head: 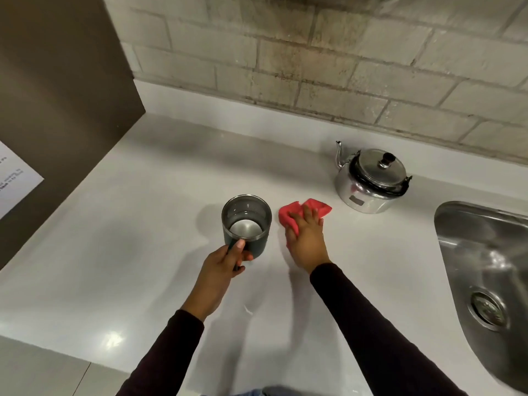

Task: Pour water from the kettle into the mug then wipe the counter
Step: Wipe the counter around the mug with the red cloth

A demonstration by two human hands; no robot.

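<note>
While the left hand (225, 260) grips the mug (246, 225) by its near side, thumb hooked over the rim and fingers wrapped round what looks like the handle, the right hand (307, 238) lies flat w/ fingers spread on a red cloth (291, 214), pressing it to the counter (128, 224). That hand isn't clamped; palm down, open on the fabric.

Mug: dark green/grey outside, steel rim & shiny steel inside, short and wide, upright. Bottom shows bright through what may be clear water; level can't be told for sure. It sits approx mid-counter, just left of the cloth, not touching it.

Cloth: bright red-pink, crumpled, partly folded, far corner poking out beyond the fingertips toward the kettle (371, 181).

Kettle: polished steel, squat, round lid on w/ black knob, thin curved spout pointing left and toward the wall, black handle folded down round the lid's near side. Upright on the counter, behind and right of the cloth, near the tiled wall (343, 67), apart from both hands.

Counter: pale grey-white, glossy, light glare near the front edge. Steel sink (485, 267) set in at the right w/ drain visible. Dark sleeves (371, 324) cover both arms to the wrists. Brown panel (57, 95) at left w/ a white sheet of paper (14, 181) stuck on it, text too small to read.
</note>
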